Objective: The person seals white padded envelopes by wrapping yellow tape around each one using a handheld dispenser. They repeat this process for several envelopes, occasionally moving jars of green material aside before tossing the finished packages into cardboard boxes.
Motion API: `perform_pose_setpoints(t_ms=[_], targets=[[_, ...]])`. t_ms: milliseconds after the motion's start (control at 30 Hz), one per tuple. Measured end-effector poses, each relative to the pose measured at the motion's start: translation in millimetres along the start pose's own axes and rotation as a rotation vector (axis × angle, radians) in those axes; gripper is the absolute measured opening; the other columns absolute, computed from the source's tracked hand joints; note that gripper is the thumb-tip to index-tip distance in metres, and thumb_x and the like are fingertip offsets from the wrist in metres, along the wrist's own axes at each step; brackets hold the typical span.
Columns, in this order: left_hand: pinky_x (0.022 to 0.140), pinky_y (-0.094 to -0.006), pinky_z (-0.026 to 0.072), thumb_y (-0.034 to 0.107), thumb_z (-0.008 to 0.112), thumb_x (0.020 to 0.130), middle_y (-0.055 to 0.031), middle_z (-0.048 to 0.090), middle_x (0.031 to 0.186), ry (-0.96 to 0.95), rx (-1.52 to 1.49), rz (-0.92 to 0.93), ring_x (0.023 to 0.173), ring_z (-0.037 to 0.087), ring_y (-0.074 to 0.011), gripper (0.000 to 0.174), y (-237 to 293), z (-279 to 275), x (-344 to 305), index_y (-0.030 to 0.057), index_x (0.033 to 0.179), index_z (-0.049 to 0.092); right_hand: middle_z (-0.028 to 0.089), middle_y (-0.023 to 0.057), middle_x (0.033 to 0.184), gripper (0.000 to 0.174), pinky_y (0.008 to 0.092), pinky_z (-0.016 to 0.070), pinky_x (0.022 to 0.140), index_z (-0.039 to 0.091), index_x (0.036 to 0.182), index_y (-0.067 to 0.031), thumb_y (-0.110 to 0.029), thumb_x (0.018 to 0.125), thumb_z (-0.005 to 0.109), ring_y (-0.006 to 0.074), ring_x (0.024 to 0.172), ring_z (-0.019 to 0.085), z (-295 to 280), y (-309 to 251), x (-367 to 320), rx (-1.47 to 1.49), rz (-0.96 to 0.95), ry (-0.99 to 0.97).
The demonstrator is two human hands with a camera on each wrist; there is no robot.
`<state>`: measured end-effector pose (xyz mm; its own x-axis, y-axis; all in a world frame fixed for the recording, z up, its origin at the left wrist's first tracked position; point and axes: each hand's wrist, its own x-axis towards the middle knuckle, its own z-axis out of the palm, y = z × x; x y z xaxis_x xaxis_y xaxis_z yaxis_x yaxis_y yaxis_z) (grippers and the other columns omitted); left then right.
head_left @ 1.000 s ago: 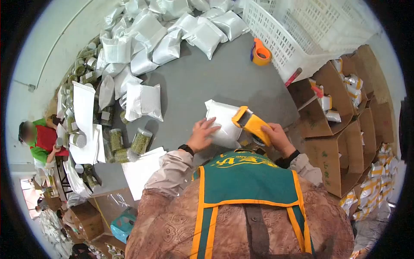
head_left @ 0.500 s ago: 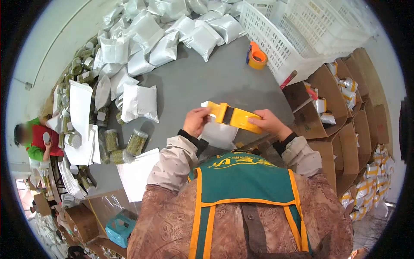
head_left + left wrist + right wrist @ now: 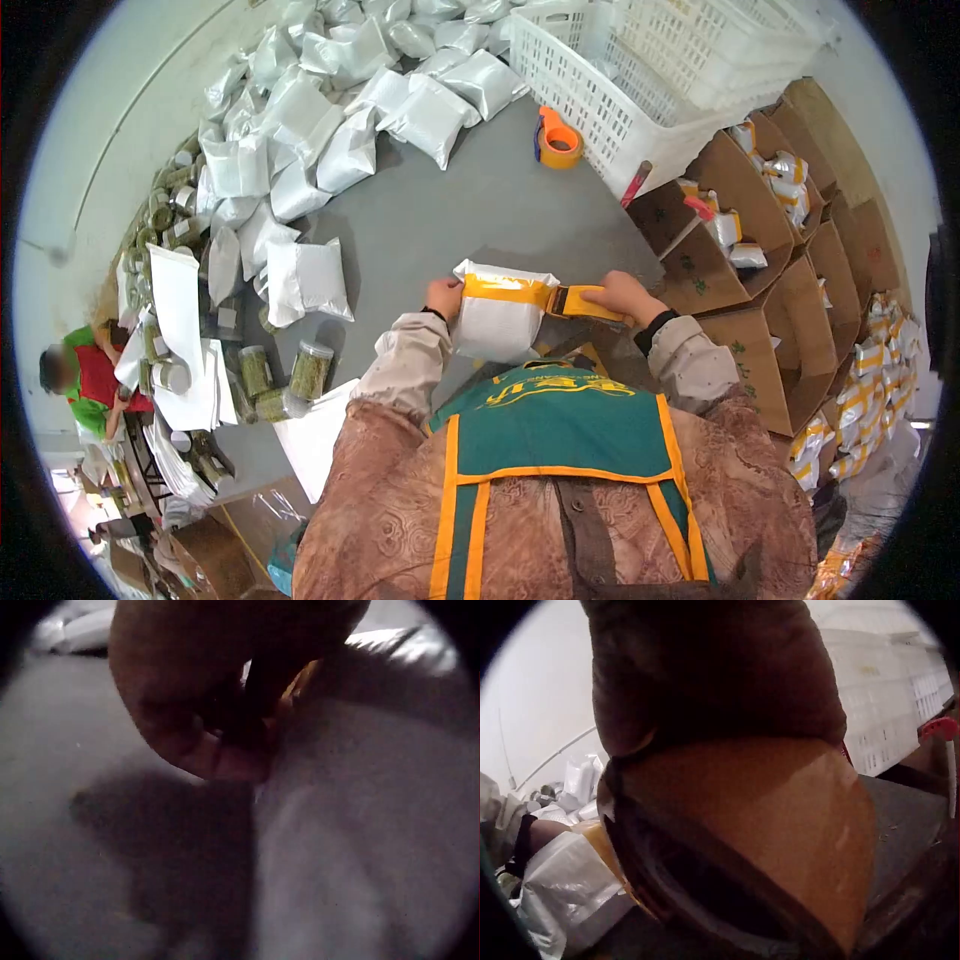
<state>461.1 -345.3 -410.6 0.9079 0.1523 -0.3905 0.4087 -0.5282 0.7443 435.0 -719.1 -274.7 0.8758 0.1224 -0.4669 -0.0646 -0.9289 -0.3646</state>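
A white padded bag (image 3: 500, 320) lies on the grey table in front of me, with yellow packing tape (image 3: 505, 288) across its upper part. At the bag's left edge, my left hand (image 3: 443, 297) pinches the edge where the tape ends. Its curled fingers (image 3: 225, 761) show dark against the bag's side in the left wrist view. My right hand (image 3: 622, 296) grips a yellow tape dispenser (image 3: 582, 302) at the bag's right edge. The right wrist view shows its tape roll (image 3: 780, 817) close up below the palm.
Silver-white bags (image 3: 430, 115) are heaped at the back, jars (image 3: 311, 370) and white sheets (image 3: 185, 330) at left. A second, orange dispenser (image 3: 558, 140) stands by a white crate (image 3: 590, 100). Cardboard boxes (image 3: 690, 240) hold taped bags at right. Another person (image 3: 95, 375) stands far left.
My left hand moved from the bag's face to the dispenser, drew tape out, then went to the bag's left edge. The dispenser came down to the right edge, leaving tape across the bag.
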Motion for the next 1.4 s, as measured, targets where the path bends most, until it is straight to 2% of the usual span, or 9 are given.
perform_pose_setpoints(t_ms=[67,200,433,533,667,767,867,1000,1400], targets=[[0.084,-0.0378,0.0461,0.049,0.058,0.085,-0.0148,0.067,0.101,-0.312,-0.526,-0.304,0.095,0.062,-0.0282,0.055,5,-6,-10,-0.0017,0.107,0.064,0.064,0.0242,0.075,0.061,0.0442,0.0498,0.067,0.068,0.080,0.0055,-0.055,0.074,0.062,0.0384,0.074,0.064,-7,-5,-2,0.006,0.021,-0.037],[0.093,-0.0313,0.0398,0.055,0.058,0.084,-0.0143,0.054,0.125,-0.423,-0.265,-0.051,0.110,0.052,-0.0219,0.075,28,-20,-49,-0.0029,0.130,0.046,0.064,0.0243,0.076,0.062,0.0440,0.0501,0.067,0.068,0.082,0.0049,-0.056,0.074,0.062,0.0372,0.074,0.064,-5,-4,-4,-0.064,-0.024,-0.040],[0.097,-0.0396,0.0396,0.048,0.053,0.090,-0.0097,0.054,0.127,-0.515,-0.639,-0.200,0.117,0.050,-0.0234,0.060,25,-11,-61,0.0028,0.129,0.048,0.064,0.0201,0.069,0.060,0.0401,0.0490,0.062,0.068,0.078,0.0045,-0.055,0.075,0.063,0.0346,0.065,0.063,-31,-37,-28,0.040,-0.063,-0.037],[0.096,-0.0384,0.0425,0.042,0.047,0.095,-0.0080,0.056,0.125,-0.668,-1.340,-0.410,0.114,0.053,-0.0217,0.051,37,-13,-87,0.0045,0.129,0.049,0.061,0.0187,0.063,0.058,0.0394,0.0464,0.058,0.067,0.076,0.0047,-0.053,0.075,0.065,0.0311,0.059,0.060,-44,-56,-38,0.190,-0.186,0.038],[0.094,-0.0366,0.0450,0.040,0.044,0.096,-0.0113,0.057,0.123,-0.379,-0.880,0.149,0.111,0.056,-0.0223,0.047,-30,2,-68,0.0093,0.131,0.048,0.058,0.0175,0.060,0.055,0.0391,0.0428,0.054,0.065,0.075,0.0058,-0.049,0.076,0.066,0.0257,0.054,0.056,-46,-117,-15,0.342,-0.367,0.043],[0.093,-0.0325,0.0435,0.040,0.049,0.094,-0.0120,0.058,0.121,-0.487,-1.071,-0.294,0.112,0.055,-0.0211,0.053,-28,-63,-61,0.0092,0.136,0.043,0.057,0.0173,0.060,0.056,0.0381,0.0421,0.054,0.065,0.075,0.0067,-0.049,0.077,0.066,0.0239,0.055,0.055,-33,-157,-7,0.381,-0.352,-0.068],[0.102,-0.0359,0.0343,0.045,0.065,0.083,-0.0118,0.045,0.135,-0.405,-0.586,-0.082,0.122,0.045,-0.0256,0.085,33,-140,-113,0.0039,0.144,0.022,0.056,0.0175,0.060,0.056,0.0371,0.0427,0.055,0.065,0.075,0.0071,-0.049,0.077,0.066,0.0234,0.057,0.055,-20,-180,2,0.482,-0.298,-0.151],[0.105,-0.0374,0.0324,0.035,0.084,0.065,-0.0192,0.040,0.136,-0.127,-0.257,0.425,0.127,0.040,-0.0316,0.111,32,-79,-117,0.0046,0.143,0.011,0.057,0.0191,0.062,0.057,0.0376,0.0444,0.057,0.067,0.078,0.0061,-0.051,0.076,0.065,0.0252,0.058,0.057,-20,-196,5,0.521,-0.315,-0.211],[0.080,-0.0323,0.0514,0.014,0.075,0.075,-0.0154,0.063,0.106,-0.274,-0.909,-0.281,0.091,0.064,-0.0226,0.058,6,-67,-111,-0.0082,0.122,0.048,0.063,0.0243,0.077,0.062,0.0427,0.0480,0.066,0.066,0.081,0.0054,-0.056,0.078,0.058,0.0370,0.074,0.062,-66,-48,-1,-0.149,-0.277,-0.271]])
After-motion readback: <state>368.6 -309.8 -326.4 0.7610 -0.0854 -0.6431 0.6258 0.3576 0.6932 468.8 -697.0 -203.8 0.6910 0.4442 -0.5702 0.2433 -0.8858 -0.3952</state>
